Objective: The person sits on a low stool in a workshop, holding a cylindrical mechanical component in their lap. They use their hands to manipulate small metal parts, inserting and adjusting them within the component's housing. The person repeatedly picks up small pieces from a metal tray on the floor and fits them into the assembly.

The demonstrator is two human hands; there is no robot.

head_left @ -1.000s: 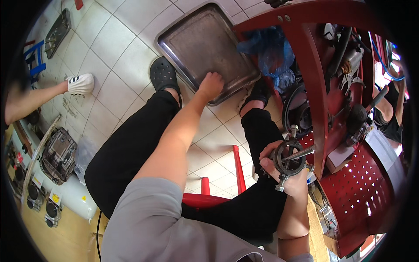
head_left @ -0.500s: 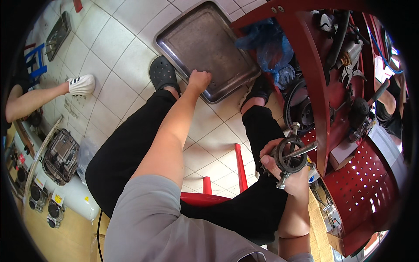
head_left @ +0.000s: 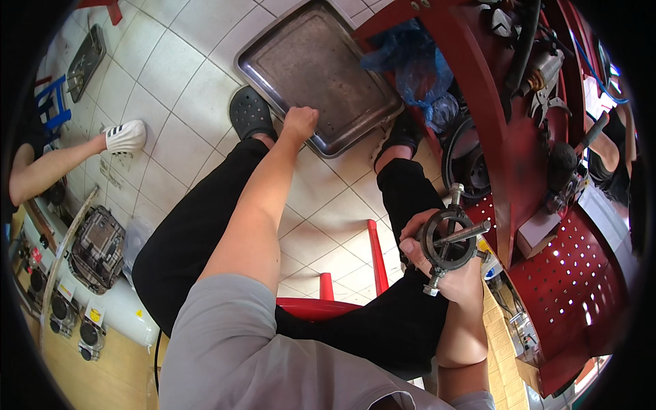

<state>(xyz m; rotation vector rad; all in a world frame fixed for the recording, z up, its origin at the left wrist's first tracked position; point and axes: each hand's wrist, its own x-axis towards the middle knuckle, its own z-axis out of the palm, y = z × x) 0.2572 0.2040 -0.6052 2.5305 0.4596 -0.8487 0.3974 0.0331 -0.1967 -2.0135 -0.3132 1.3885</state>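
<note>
Over the right trouser leg (head_left: 410, 195), a metal ring clamp (head_left: 451, 238) is held in the right hand (head_left: 414, 247), whose fingers wrap about its left side; the long axis of its central rod (head_left: 473, 231) points rightward and slightly up the view, and bolts jut from its rim. Near the edge of the metal tray (head_left: 321, 75) on the tiled floor (head_left: 174, 68), the left hand (head_left: 300, 123) is curled into a fist, though whether it holds anything I cannot tell.
</note>
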